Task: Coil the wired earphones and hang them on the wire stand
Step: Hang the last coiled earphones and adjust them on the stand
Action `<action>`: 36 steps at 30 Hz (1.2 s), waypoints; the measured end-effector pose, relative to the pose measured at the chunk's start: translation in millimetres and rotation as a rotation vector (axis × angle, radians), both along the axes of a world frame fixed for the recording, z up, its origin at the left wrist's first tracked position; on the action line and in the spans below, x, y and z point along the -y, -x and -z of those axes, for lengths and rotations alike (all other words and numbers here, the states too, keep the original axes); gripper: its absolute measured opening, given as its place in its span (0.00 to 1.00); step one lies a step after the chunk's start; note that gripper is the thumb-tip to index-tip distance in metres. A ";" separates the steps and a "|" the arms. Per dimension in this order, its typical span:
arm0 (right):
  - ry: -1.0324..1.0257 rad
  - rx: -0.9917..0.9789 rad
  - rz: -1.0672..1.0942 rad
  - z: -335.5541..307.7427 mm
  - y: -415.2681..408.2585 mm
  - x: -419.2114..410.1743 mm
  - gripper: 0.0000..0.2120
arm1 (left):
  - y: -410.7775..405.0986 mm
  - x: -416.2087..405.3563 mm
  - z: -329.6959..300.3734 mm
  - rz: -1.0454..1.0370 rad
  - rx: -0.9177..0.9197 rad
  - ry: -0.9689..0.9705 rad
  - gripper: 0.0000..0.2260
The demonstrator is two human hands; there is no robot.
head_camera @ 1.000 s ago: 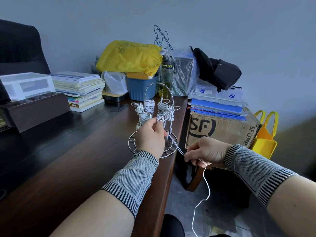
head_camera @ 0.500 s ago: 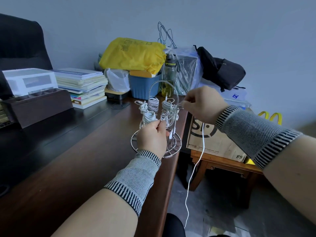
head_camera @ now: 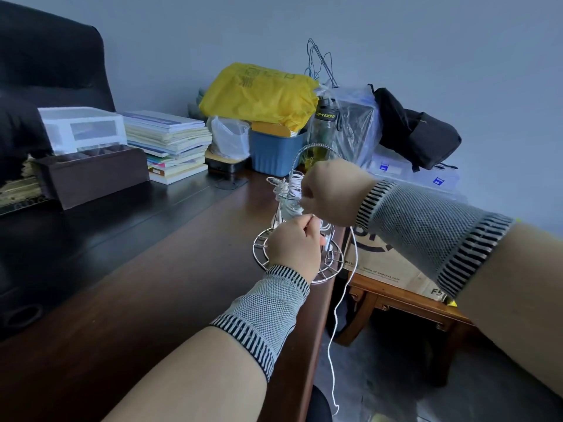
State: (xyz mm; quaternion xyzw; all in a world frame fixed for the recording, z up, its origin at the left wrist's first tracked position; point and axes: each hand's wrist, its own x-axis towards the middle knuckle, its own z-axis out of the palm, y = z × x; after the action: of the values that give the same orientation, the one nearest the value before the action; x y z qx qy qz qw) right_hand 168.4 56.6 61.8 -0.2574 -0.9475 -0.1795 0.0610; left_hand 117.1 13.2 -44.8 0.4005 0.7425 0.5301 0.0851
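A silver wire stand [head_camera: 261,242] with a round base and an arched handle sits at the right edge of the brown desk [head_camera: 158,300]. Coiled white earphones [head_camera: 289,190] hang on its arms. My left hand [head_camera: 294,248] is closed in front of the stand, pinching a white earphone cable near its top. Just above it, my right hand [head_camera: 332,193] is closed on the same cable. The loose cable [head_camera: 341,306] drops from my right hand past the desk edge to the floor. My hands hide the stand's right half.
Behind the stand are a blue bin [head_camera: 274,153] under a yellow bag [head_camera: 259,92], a bottle [head_camera: 324,129], a book stack [head_camera: 170,144] and a brown organiser [head_camera: 91,175]. A cardboard box [head_camera: 393,263] sits on a low wooden table on the right.
My right hand rose from beside the desk edge with the cable, then moved left across the stand's top. It is now just above my left hand, which stayed at the stand.
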 end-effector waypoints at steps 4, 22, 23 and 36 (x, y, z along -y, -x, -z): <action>-0.036 -0.046 -0.126 28.0 -21.4 7.4 0.10 | 3.5 0.6 4.5 -0.029 0.026 -0.033 0.15; 0.563 -0.379 0.303 65.1 -85.0 -54.6 0.14 | -1.4 -3.8 7.7 0.018 0.052 -0.151 0.14; 0.570 -0.373 0.349 64.2 -85.7 -57.0 0.18 | -2.0 -4.2 6.5 0.014 0.064 -0.149 0.14; 0.486 -0.426 0.199 7.3 -65.3 -38.0 0.12 | -1.3 -8.4 9.1 -0.021 0.070 -0.124 0.15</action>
State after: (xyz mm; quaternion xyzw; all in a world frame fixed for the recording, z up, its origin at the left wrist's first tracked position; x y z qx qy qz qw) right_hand 233.7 94.6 54.5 -0.3872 -0.8989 0.1041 0.1766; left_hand 118.4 21.6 -53.9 0.3784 0.7089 0.5898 0.0805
